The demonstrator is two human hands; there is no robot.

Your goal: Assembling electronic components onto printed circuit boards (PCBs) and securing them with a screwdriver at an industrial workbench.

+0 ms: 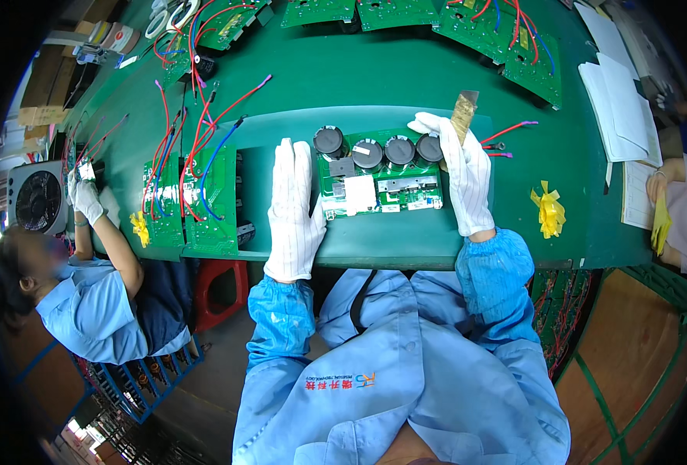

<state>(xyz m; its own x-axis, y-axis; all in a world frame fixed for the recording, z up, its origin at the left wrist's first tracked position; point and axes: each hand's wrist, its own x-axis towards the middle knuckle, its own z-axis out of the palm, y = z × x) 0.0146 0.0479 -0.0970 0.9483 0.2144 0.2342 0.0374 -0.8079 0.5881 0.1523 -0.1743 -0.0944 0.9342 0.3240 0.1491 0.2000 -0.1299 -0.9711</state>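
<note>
A green circuit board [386,209] lies in front of me, its component side up. Along its far edge stand several black round capacitors [367,154]; a white block [360,194] sits nearer its front. My left hand [292,209], in a white striped glove, lies flat by the board's left edge with its fingers stretched forward. At the right edge my gloved right hand [467,178] touches the board by the last capacitor. A brownish-gold translucent strip [464,113] sticks up from between its fingers; how they grip it is partly hidden.
More boards with red and blue wires lie at the left [212,186] and along the far side [533,70]. Yellow tape bundles [548,211] rest on the green table [320,77]. Papers [614,108] lie right. A co-worker [103,287] sits left, near a fan [37,198]; another person's hand [657,184] shows right.
</note>
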